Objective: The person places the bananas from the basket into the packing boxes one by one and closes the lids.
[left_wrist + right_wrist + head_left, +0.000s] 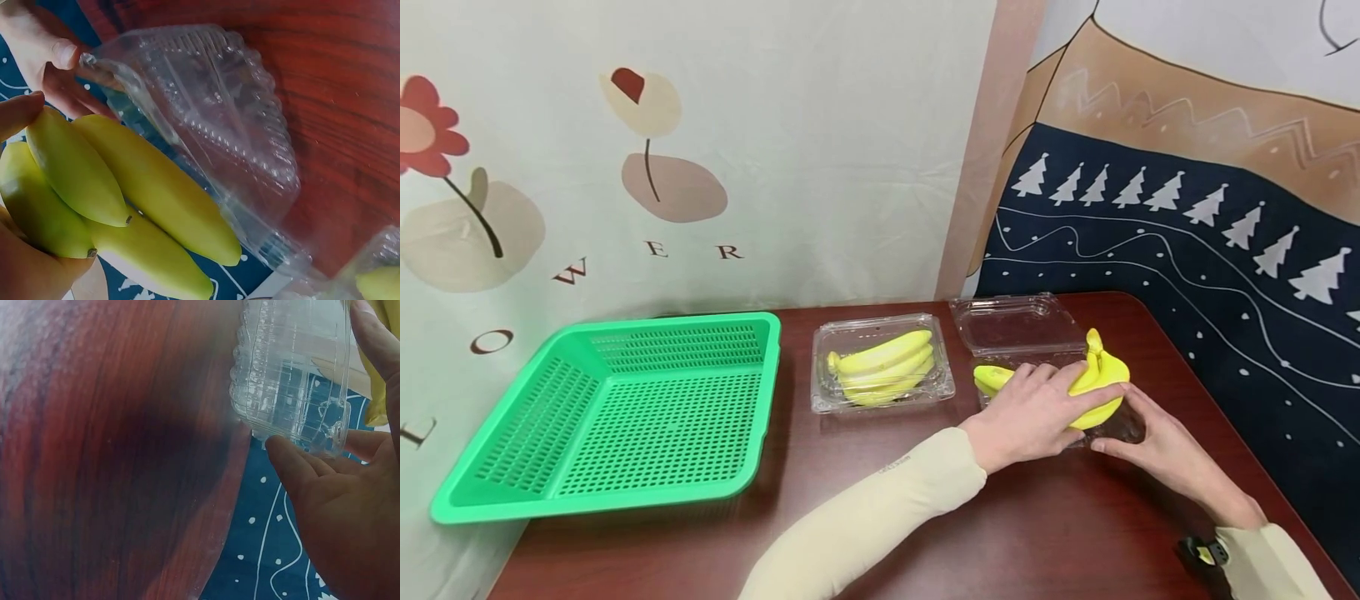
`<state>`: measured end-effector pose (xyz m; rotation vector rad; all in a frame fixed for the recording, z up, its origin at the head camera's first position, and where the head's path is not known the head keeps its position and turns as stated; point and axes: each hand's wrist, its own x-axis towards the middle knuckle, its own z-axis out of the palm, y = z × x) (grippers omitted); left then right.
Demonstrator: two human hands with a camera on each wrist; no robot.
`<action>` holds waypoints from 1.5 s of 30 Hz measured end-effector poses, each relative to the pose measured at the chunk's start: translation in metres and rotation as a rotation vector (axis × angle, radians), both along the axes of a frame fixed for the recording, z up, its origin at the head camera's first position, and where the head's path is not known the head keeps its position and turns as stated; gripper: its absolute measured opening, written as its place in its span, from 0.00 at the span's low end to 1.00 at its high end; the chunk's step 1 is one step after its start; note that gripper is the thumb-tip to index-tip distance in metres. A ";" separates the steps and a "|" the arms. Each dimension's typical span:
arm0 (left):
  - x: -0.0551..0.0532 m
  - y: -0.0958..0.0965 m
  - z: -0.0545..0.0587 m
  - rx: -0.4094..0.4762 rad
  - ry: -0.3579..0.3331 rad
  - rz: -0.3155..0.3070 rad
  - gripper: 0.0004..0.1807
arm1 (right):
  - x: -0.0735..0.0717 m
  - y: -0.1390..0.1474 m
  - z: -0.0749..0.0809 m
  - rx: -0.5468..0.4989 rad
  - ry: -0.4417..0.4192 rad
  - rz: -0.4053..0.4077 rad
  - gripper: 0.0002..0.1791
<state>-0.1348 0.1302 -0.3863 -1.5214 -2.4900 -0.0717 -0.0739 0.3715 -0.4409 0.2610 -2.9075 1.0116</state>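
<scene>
A bunch of yellow bananas (1108, 371) is in my left hand (1026, 408), the fingers and thumb curled round it above an open clear plastic clamshell container (219, 119). In the left wrist view several banana tips point away from the palm, and the container lies just beyond them. My right hand (1172, 462) grips the near right corner of this container; in the right wrist view the thumb and fingers are on its ridged wall (281, 381). The container's lid (1018, 323) is folded back towards the wall. My left hand hides much of the container's base in the head view.
A closed clear clamshell container (820, 379) with bananas inside stands left of the open one. Farther left is a large green plastic basket (655, 502) with perforated sides. The dark red table (850, 500) meets printed cloth hangings (850, 167) at the back and right.
</scene>
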 end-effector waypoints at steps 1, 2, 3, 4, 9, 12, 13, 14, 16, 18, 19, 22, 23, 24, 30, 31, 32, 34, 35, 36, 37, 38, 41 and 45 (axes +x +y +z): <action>0.001 0.001 -0.001 -0.004 0.001 0.003 0.48 | 0.000 0.000 0.000 0.002 0.010 0.002 0.51; 0.001 0.003 -0.002 -0.009 0.002 0.005 0.48 | 0.000 0.000 -0.001 0.000 0.020 0.006 0.51; 0.001 0.004 -0.003 -0.013 0.007 0.007 0.48 | 0.001 0.000 -0.001 -0.002 0.029 0.006 0.50; 0.001 0.005 -0.005 -0.014 0.004 0.013 0.48 | 0.001 -0.001 -0.002 -0.006 0.035 0.011 0.50; -0.003 0.009 -0.012 -0.014 -0.040 0.040 0.48 | 0.001 -0.002 -0.003 0.001 0.038 0.012 0.53; -0.006 0.010 -0.015 -0.025 -0.082 0.048 0.47 | 0.001 -0.002 -0.002 0.006 0.017 0.004 0.54; -0.006 0.010 -0.016 -0.031 -0.097 0.051 0.47 | 0.001 -0.003 -0.002 0.004 0.016 0.004 0.55; -0.007 0.011 -0.017 -0.038 -0.108 0.052 0.47 | 0.000 -0.004 -0.002 0.005 0.021 0.005 0.55; -0.007 0.011 -0.018 -0.051 -0.122 0.052 0.47 | -0.001 -0.005 -0.003 0.002 0.034 0.008 0.54; -0.008 0.010 -0.020 -0.053 -0.135 0.054 0.47 | -0.001 -0.006 -0.003 0.003 0.044 0.010 0.55; -0.008 0.010 -0.021 -0.050 -0.141 0.054 0.47 | -0.001 -0.007 -0.003 0.003 0.045 0.010 0.56; -0.010 0.008 -0.025 -0.039 -0.169 0.061 0.47 | -0.001 -0.007 -0.002 0.017 0.015 -0.002 0.59; -0.011 0.007 -0.026 -0.036 -0.178 0.065 0.47 | -0.001 -0.007 -0.001 0.023 0.002 -0.006 0.60; -0.012 0.006 -0.028 -0.032 -0.184 0.066 0.47 | -0.001 -0.007 0.000 0.029 -0.013 -0.009 0.61; -0.014 0.003 -0.033 -0.024 -0.208 0.073 0.43 | -0.003 -0.008 0.001 0.039 -0.036 -0.003 0.61; -0.014 0.003 -0.033 -0.019 -0.214 0.075 0.41 | -0.003 -0.008 0.001 0.042 -0.028 -0.002 0.61; -0.014 0.003 -0.034 -0.013 -0.220 0.078 0.38 | -0.003 -0.008 0.001 0.046 -0.021 0.000 0.60; -0.014 0.003 -0.035 0.001 -0.231 0.085 0.33 | -0.002 -0.008 0.000 0.049 -0.001 0.006 0.60; -0.014 0.003 -0.035 0.009 -0.237 0.090 0.31 | -0.002 -0.008 -0.001 0.048 0.006 0.008 0.59; -0.014 0.003 -0.036 0.015 -0.234 0.093 0.30 | -0.002 -0.008 -0.001 0.048 0.011 0.009 0.59; -0.014 0.003 -0.037 0.018 -0.233 0.095 0.29 | -0.002 -0.008 -0.001 0.045 0.014 0.012 0.59; -0.014 0.002 -0.038 0.022 -0.234 0.098 0.28 | -0.002 -0.008 -0.001 0.042 0.015 0.013 0.59; -0.014 0.000 -0.041 0.040 -0.246 0.103 0.28 | -0.001 -0.008 -0.001 0.043 0.002 0.009 0.58; -0.014 -0.007 -0.044 0.094 -0.267 0.110 0.28 | -0.001 -0.006 0.001 0.044 -0.035 0.005 0.58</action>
